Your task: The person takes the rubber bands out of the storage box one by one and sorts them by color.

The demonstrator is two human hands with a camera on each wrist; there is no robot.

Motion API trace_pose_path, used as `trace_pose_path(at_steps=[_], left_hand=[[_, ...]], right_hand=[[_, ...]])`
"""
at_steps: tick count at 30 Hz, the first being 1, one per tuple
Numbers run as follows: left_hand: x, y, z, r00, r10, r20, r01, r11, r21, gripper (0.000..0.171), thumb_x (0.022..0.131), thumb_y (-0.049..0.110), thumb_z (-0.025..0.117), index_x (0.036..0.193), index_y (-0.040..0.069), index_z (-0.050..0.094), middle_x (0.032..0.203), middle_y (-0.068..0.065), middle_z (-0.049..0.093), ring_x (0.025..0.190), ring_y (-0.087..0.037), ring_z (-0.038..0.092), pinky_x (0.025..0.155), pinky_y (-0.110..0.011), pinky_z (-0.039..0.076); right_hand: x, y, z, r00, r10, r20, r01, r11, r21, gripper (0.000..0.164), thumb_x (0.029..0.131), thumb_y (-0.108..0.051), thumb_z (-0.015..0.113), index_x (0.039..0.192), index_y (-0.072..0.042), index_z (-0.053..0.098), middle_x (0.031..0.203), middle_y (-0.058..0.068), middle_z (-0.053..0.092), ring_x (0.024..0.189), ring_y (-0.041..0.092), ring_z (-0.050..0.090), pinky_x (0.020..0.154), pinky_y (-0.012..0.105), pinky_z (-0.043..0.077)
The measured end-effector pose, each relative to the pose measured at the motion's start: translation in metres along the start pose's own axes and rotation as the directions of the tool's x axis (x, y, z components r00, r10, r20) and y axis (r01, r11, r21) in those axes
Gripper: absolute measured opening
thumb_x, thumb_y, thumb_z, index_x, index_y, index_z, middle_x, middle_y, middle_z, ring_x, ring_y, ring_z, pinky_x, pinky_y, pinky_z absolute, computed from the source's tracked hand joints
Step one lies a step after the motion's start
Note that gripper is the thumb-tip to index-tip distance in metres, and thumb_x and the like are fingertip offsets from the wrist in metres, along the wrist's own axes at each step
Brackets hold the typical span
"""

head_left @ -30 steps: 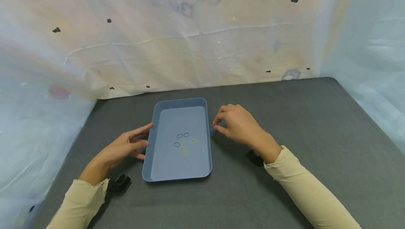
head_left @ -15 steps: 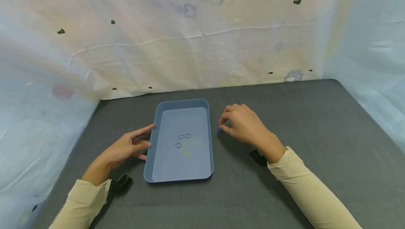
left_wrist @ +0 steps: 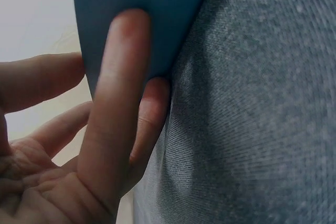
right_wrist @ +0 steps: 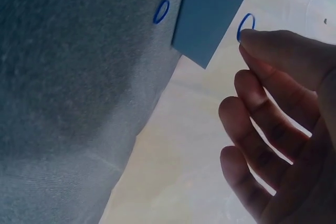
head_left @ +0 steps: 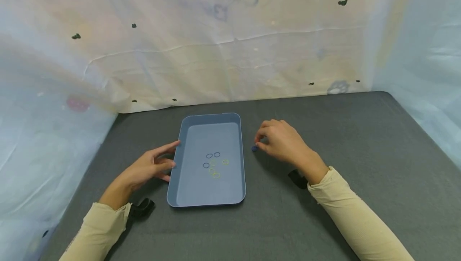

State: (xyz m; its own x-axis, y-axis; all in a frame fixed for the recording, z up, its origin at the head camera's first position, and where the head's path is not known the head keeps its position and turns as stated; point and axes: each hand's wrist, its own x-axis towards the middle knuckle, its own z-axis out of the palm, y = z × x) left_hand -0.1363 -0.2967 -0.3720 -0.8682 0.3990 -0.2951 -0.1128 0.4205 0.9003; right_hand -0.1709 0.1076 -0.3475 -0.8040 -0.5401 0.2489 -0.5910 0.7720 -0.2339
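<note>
Ring [right_wrist: 156,20] on cloth [head_left: 273,225], nr tray [head_left: 207,193], curtain [head_left: 230,73] behind

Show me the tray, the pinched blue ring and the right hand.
Tray [head_left: 210,139], head view, bare floor.
Pinched blue ring [right_wrist: 240,25], right wrist view, left edge.
Right hand [head_left: 280,139], head view, its back.

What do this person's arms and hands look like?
The left sleeve and right sleeve are long and pale yellow, with folds in the cloth. The left hand and right hand are ungloved. A black piece shows at each wrist; its details are unclear.
</note>
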Motion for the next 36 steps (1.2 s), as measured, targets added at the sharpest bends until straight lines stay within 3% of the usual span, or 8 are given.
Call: trace_pose_path(at_steps=[5,14,21,27,36], left_hand=[[-0.002,0.001,0.002,1.0,0.001,-0.004,-0.001,1.0,0.009,0.073,0.099,0.019,0.063,0.16,0.015,0.022,0.165,-0.022,0.015,0.129,-0.036,0.053,0.078,-0.038,0.06],[0.003,0.001,0.0,1.0,-0.001,-0.012,0.002,1.0,0.022,0.074,0.098,0.024,0.064,0.16,0.018,0.024,0.163,-0.023,0.017,0.124,-0.024,0.056,0.08,-0.039,0.059],[0.004,0.001,0.001,1.0,0.016,-0.006,-0.016,0.999,0.032,0.072,0.099,0.021,0.063,0.16,0.018,0.024,0.163,-0.025,0.017,0.13,-0.039,0.051,0.079,-0.039,0.06],[0.0,-0.001,0.0,1.0,0.002,-0.03,-0.001,0.999,0.04,0.071,0.099,0.02,0.063,0.159,0.021,0.026,0.162,-0.024,0.019,0.13,-0.04,0.05,0.077,-0.039,0.06],[0.004,0.0,-0.001,1.0,0.006,-0.02,-0.005,0.999,0.038,0.07,0.099,0.022,0.063,0.159,0.022,0.026,0.163,-0.022,0.019,0.134,-0.044,0.046,0.08,-0.04,0.059]], right_hand=[[0.0,0.004,0.002,1.0,-0.003,0.008,0.003,1.0,0.003,0.003,0.085,-0.021,0.08,0.087,-0.02,0.077,0.095,-0.003,0.068,0.085,0.02,0.063,0.088,0.046,0.05],[0.0,0.013,0.001,0.999,0.026,0.031,-0.025,0.999,-0.021,0.003,0.087,-0.021,0.078,0.087,-0.018,0.077,0.093,-0.002,0.067,0.085,0.022,0.063,0.088,0.047,0.05],[0.0,0.015,0.003,0.998,0.027,0.052,-0.027,1.0,-0.012,0.003,0.088,-0.022,0.077,0.088,-0.019,0.077,0.093,-0.001,0.067,0.08,0.019,0.062,0.086,0.048,0.05],[0.001,0.016,0.01,0.998,0.018,0.067,-0.018,1.0,-0.012,0.005,0.088,-0.023,0.076,0.089,-0.018,0.077,0.094,-0.003,0.066,0.081,0.018,0.062,0.087,0.047,0.05],[0.0,0.02,0.008,0.993,0.07,0.098,-0.069,0.998,-0.008,0.005,0.088,-0.023,0.077,0.089,-0.018,0.076,0.095,-0.003,0.066,0.082,0.018,0.062,0.086,0.046,0.05]])
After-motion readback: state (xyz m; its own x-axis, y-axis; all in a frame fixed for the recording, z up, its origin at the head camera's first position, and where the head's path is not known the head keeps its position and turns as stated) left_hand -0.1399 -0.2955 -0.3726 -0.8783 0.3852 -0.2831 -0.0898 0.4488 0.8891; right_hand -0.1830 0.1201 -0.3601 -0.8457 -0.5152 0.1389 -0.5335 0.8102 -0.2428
